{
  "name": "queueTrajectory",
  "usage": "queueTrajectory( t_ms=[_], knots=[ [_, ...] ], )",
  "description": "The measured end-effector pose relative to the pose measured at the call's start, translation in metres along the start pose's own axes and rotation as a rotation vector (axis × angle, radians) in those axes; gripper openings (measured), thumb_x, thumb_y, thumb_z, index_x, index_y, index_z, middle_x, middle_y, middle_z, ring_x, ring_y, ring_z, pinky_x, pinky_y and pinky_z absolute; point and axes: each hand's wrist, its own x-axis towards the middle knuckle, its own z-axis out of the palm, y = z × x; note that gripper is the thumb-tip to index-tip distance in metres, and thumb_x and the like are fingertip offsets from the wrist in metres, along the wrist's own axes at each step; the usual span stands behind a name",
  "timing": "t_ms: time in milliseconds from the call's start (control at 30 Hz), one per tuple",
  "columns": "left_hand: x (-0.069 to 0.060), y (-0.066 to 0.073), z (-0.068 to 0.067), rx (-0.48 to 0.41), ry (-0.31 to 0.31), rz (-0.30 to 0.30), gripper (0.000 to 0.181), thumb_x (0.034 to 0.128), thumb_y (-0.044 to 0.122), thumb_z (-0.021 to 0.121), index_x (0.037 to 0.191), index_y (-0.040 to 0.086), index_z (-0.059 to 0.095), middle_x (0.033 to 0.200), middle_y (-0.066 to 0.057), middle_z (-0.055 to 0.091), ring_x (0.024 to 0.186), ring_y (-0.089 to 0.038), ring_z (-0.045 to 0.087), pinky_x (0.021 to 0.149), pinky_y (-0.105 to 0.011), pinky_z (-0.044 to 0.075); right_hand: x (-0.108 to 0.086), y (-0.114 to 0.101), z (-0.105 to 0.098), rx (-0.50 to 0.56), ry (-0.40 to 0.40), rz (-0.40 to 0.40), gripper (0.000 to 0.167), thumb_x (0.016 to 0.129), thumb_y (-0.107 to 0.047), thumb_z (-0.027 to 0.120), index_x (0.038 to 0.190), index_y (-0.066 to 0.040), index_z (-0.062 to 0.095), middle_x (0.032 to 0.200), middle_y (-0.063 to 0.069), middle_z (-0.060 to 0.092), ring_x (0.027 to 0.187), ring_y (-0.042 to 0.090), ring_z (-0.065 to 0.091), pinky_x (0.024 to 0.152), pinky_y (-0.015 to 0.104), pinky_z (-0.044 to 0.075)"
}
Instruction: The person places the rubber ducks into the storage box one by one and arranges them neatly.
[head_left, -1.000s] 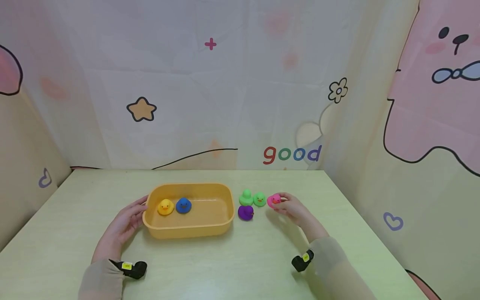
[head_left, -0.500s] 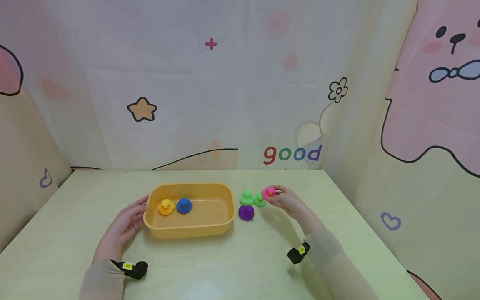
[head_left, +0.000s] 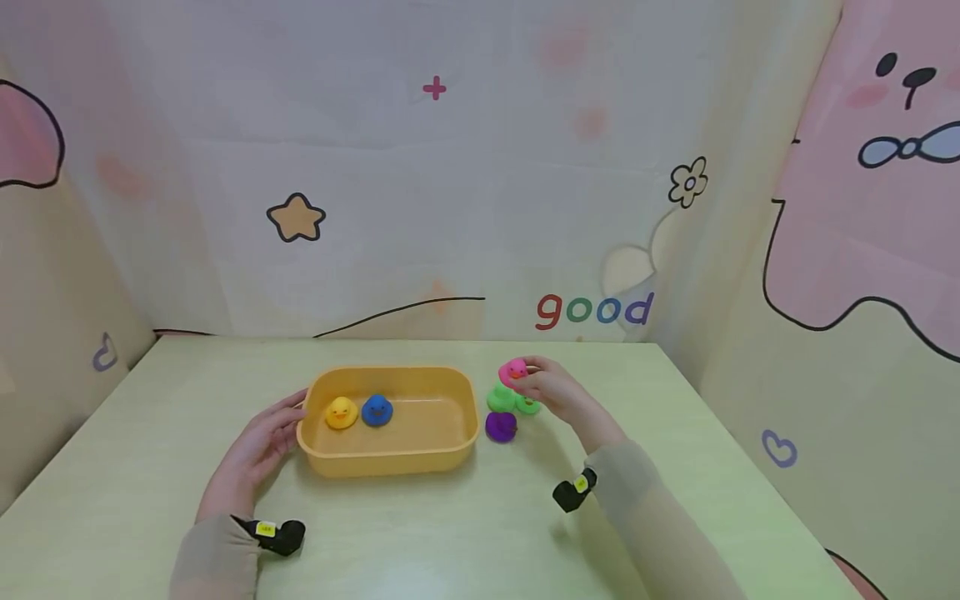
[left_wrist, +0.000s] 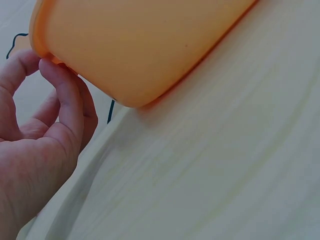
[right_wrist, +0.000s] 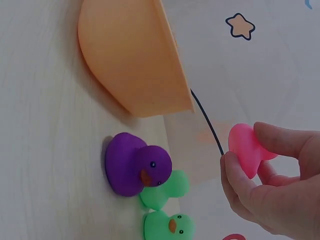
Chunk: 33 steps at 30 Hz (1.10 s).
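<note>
A pink rubber duck (head_left: 513, 372) is pinched between the fingers and thumb of my right hand (head_left: 558, 394), lifted above the table. Below it sit two green rubber ducks (head_left: 501, 399), partly covered in the head view, and a purple rubber duck (head_left: 501, 427). To their left stands a yellow-orange plastic basin (head_left: 390, 463). Inside it, on the left side, are a yellow duck (head_left: 341, 412) and a blue duck (head_left: 377, 410). My left hand (head_left: 262, 446) holds the basin's left end; in the left wrist view its thumb and fingertips (left_wrist: 50, 67) pinch the rim.
The pale table (head_left: 420, 542) reaches back to a printed cloth backdrop (head_left: 390, 208). Cloth side walls stand at left and right. The right wrist view shows the purple duck close to the basin's end.
My right hand has raised the pink duck and carried it left, from beside the green ducks to above them. The left hand stays at the basin. The head view has shifted slightly.
</note>
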Motion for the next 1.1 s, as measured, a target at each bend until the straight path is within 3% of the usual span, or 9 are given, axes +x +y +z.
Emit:
queueTrajectory(
  t_ms=[200,433,700,900,1000,1100],
  knots=[
    [0.001,0.003,0.001,0.019,0.021,-0.008,0.065,0.0986,0.011,0.055,0.155,0.007,0.023,0.109,0.016,0.063,0.095,-0.002,0.061,0.082,-0.016,0.052,0.011,-0.014,0.023,0.008,-0.014,0.003,0.052,0.095,0.002,0.053,0.143,0.007,0.036,0.129,0.020,0.051,0.117,0.031,0.057,0.112,0.046,0.037],
    [0.003,0.003,0.002,0.045,0.035,-0.004,0.066,0.0993,0.011,0.053,0.156,0.004,0.019,0.110,0.016,0.061,0.094,-0.002,0.059,0.079,-0.015,0.052,0.020,-0.022,0.053,0.033,-0.048,-0.019,0.051,0.092,0.006,0.057,0.139,0.009,0.039,0.131,0.023,0.050,0.121,0.036,0.055,0.110,0.045,0.040],
    [0.003,0.002,0.002,0.054,0.041,-0.010,0.067,0.0992,0.011,0.053,0.156,0.005,0.019,0.110,0.013,0.059,0.091,-0.002,0.058,0.077,-0.014,0.051,0.029,-0.016,0.081,-0.008,-0.095,-0.048,0.046,0.089,0.007,0.061,0.132,0.011,0.045,0.113,0.013,0.058,0.097,0.017,0.060,0.101,0.037,0.050],
    [0.005,0.001,0.003,0.041,0.058,-0.017,0.067,0.0982,0.011,0.055,0.155,0.005,0.021,0.113,0.013,0.058,0.093,-0.002,0.059,0.080,-0.014,0.052,0.038,-0.006,0.099,-0.064,-0.108,-0.093,0.050,0.085,0.005,0.067,0.131,0.008,0.049,0.121,0.018,0.056,0.105,0.026,0.060,0.098,0.037,0.052],
    [0.005,0.001,0.002,0.038,0.056,-0.012,0.067,0.0981,0.010,0.054,0.155,0.004,0.020,0.112,0.012,0.058,0.092,-0.002,0.059,0.080,-0.015,0.052,0.076,0.025,0.098,-0.030,-0.165,-0.144,0.053,0.080,-0.002,0.077,0.126,0.004,0.054,0.118,0.017,0.057,0.101,0.025,0.061,0.088,0.032,0.056],
    [0.006,0.001,0.002,0.033,0.048,-0.004,0.067,0.0985,0.009,0.053,0.155,0.003,0.019,0.110,0.012,0.059,0.090,-0.001,0.059,0.080,-0.014,0.052,0.095,0.038,0.104,-0.043,-0.167,-0.105,0.053,0.080,-0.003,0.076,0.127,0.004,0.054,0.119,0.017,0.057,0.101,0.026,0.060,0.088,0.033,0.057]
  ],
)
